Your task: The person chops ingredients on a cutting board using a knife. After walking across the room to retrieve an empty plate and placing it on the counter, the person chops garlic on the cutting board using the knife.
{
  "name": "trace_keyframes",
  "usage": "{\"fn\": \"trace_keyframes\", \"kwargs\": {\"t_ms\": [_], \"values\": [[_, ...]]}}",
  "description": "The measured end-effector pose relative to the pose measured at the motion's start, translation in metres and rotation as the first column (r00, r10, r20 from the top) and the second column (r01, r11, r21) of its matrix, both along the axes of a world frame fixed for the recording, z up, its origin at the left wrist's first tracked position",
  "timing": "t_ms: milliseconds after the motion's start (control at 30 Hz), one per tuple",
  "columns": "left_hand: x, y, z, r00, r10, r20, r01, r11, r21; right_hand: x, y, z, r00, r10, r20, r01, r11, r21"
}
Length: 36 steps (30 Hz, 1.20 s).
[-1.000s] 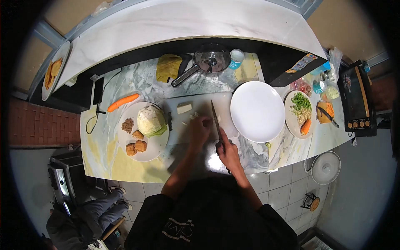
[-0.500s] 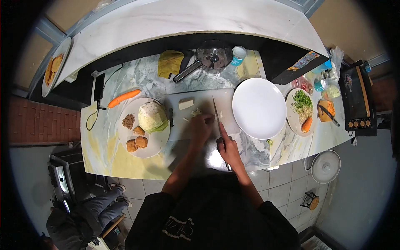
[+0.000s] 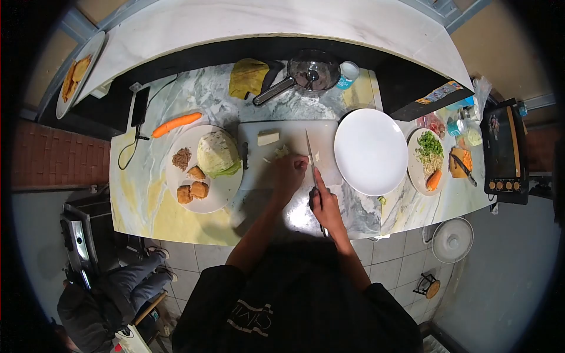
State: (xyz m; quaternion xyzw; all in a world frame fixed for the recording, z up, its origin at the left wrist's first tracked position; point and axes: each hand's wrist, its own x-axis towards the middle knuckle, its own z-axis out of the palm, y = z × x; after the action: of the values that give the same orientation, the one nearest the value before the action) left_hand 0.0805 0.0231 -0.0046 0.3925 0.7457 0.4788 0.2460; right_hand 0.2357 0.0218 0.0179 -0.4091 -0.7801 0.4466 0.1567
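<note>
My right hand (image 3: 326,207) is closed round the handle of a long kitchen knife (image 3: 311,148), whose blade points away from me over the white cutting board (image 3: 252,172). Just left of the blade, my left hand (image 3: 292,170) rests on the board with its fingers curled together; what they pinch is too small and hidden to name. Thin pale slivers (image 3: 282,152) lie beyond the left fingers, and a few pale bits (image 3: 318,157) sit right of the blade. A white rectangular block (image 3: 268,138) stands farther back on the board.
On the left, a plate (image 3: 220,199) bears a partly cut cabbage (image 3: 218,154), brown minced food and browned pieces. A carrot (image 3: 176,125) lies behind it. To the right are a large white plate (image 3: 371,152) and a plate of chopped greens (image 3: 428,144). A lidded pan (image 3: 315,73) stands behind.
The whole view has shifted slightly. Both hands stay at the board, the left one still beside the blade and the right one still on the knife.
</note>
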Motion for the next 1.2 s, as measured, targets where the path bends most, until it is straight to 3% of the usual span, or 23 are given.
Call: {"fn": "trace_keyframes", "kwargs": {"t_ms": [100, 167, 300, 400, 467, 600, 667, 800, 1067, 1200], "values": [[0.000, -0.001, -0.008, 0.998, -0.061, 0.009, 0.061, 0.998, -0.025, -0.001, 0.002, 0.003, 1.000, -0.003, -0.002, 0.002, 1.000, -0.024], [0.003, -0.001, -0.008, 0.999, 0.005, -0.034, 0.001, 0.986, 0.165, -0.001, 0.002, 0.003, 1.000, -0.006, -0.007, 0.006, 1.000, 0.028], [0.003, 0.000, -0.007, 0.999, -0.023, -0.043, 0.029, 0.990, 0.139, -0.002, 0.002, 0.006, 1.000, -0.012, 0.011, 0.012, 1.000, -0.011], [0.002, 0.002, -0.013, 0.999, -0.031, -0.015, 0.032, 0.996, 0.087, -0.003, 0.000, 0.002, 1.000, -0.019, 0.023, 0.018, 0.998, 0.055], [0.004, 0.002, -0.026, 0.999, -0.008, -0.044, 0.016, 0.985, 0.171, -0.003, -0.001, 0.002, 0.999, -0.035, 0.021, 0.033, 0.997, 0.070], [0.006, 0.002, -0.016, 0.998, 0.020, 0.065, -0.029, 0.989, 0.145, -0.007, -0.003, 0.005, 0.998, -0.030, 0.057, 0.026, 0.997, 0.078], [0.003, 0.001, -0.001, 0.998, -0.009, 0.069, 0.006, 0.999, 0.041, -0.009, -0.003, 0.007, 0.995, -0.029, 0.090, 0.026, 0.999, 0.043], [0.003, 0.000, 0.002, 1.000, -0.015, 0.010, 0.014, 0.998, 0.053, -0.009, -0.005, -0.003, 0.999, -0.050, -0.001, 0.049, 0.988, 0.145], [0.002, 0.002, 0.022, 0.998, -0.021, 0.055, 0.025, 0.997, -0.074, -0.009, -0.006, -0.001, 0.993, 0.020, 0.115, -0.039, 0.986, 0.162], [0.003, 0.001, 0.005, 0.999, -0.025, 0.041, 0.027, 0.997, -0.067, -0.009, -0.007, -0.001, 0.986, 0.011, 0.165, -0.031, 0.992, 0.119]]}}
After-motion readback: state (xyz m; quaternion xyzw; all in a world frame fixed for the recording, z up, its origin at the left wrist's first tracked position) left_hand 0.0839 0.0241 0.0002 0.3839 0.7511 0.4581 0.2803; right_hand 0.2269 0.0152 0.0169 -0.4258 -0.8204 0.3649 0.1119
